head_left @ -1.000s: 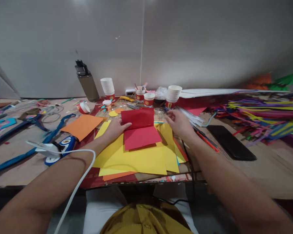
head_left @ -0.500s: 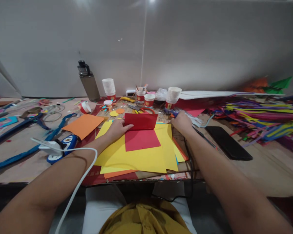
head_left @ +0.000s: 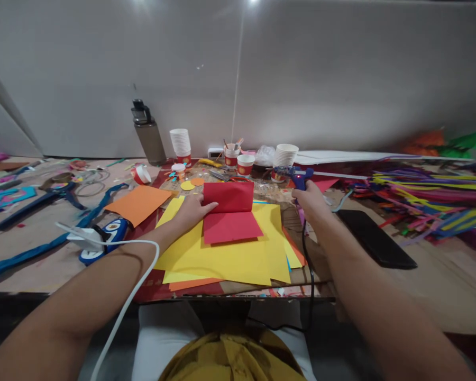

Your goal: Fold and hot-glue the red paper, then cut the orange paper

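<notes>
Left hand (head_left: 190,210) pinches folded red card (head_left: 232,228) at left edge, apparently so its top half stands up; lower half over yellow paper (head_left: 222,267). Right hand (head_left: 312,201) curled round glue gun (head_left: 300,180), tip leftward, apart from card.

The fingers of the left hand (head_left: 192,211) are partly hidden behind the raised flap of a folded red paper card (head_left: 233,227). The right hand (head_left: 314,203) covers much of the handle of a dark-blue glue gun (head_left: 300,181). Near the front edge of the tan table (head_left: 35,280), large yellow paper sheets (head_left: 222,262) hide most of an orange paper sheet (head_left: 195,284). Toward its right end, thin multicoloured strips (head_left: 452,185) blur and run out of view. Along the back edge, a green shape (head_left: 465,143) is too blurred to identify.
</notes>
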